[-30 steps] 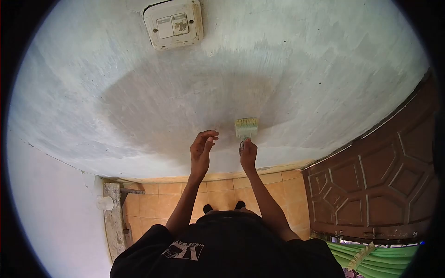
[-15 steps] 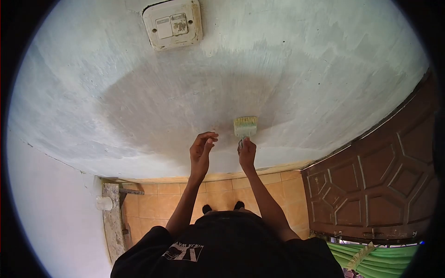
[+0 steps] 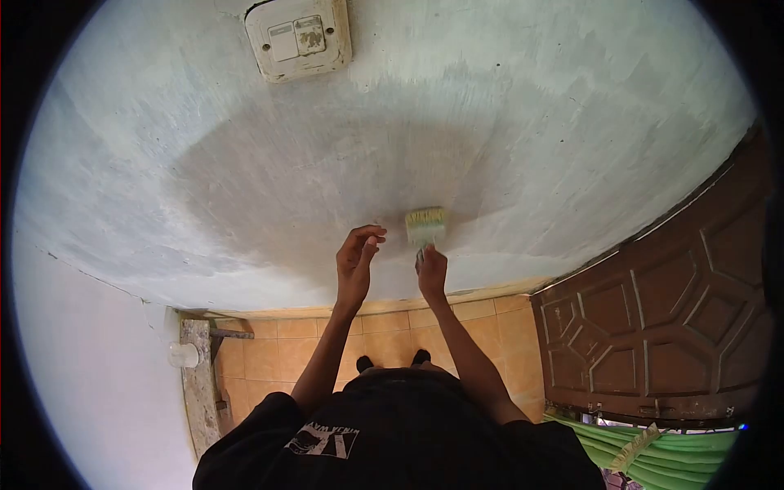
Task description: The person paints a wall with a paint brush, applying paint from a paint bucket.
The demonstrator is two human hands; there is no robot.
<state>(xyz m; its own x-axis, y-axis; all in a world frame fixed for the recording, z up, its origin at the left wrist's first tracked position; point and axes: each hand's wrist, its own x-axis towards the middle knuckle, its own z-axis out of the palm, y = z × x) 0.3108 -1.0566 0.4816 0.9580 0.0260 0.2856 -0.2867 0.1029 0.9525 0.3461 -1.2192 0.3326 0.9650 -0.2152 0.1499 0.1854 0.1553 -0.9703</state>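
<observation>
My right hand (image 3: pixel 432 271) is closed around the handle of a flat, wide paintbrush (image 3: pixel 425 227). Its yellowish bristles point up along the wall (image 3: pixel 269 171), and pale paint coats the ferrule area, slightly blurred. To the left of the brush, my left hand (image 3: pixel 356 260) is raised in front of the wall, fingers loosely bent and the thumb a little apart from them, with nothing visible in it. Whitish strokes and a darker grey patch mark the wall surface around both hands.
A double light switch (image 3: pixel 298 39) with paint smears sits higher on the wall. At the left, a clear cup (image 3: pixel 184 355) stands on a worn wooden bench (image 3: pixel 198 392). A brown panelled door (image 3: pixel 653 318) and a green curtain (image 3: pixel 686 449) are at the right, above orange floor tiles (image 3: pixel 384 327).
The brush and my right hand have shifted slightly left and a little down along the wall. My left hand stays nearly in place. The view has tilted slightly.
</observation>
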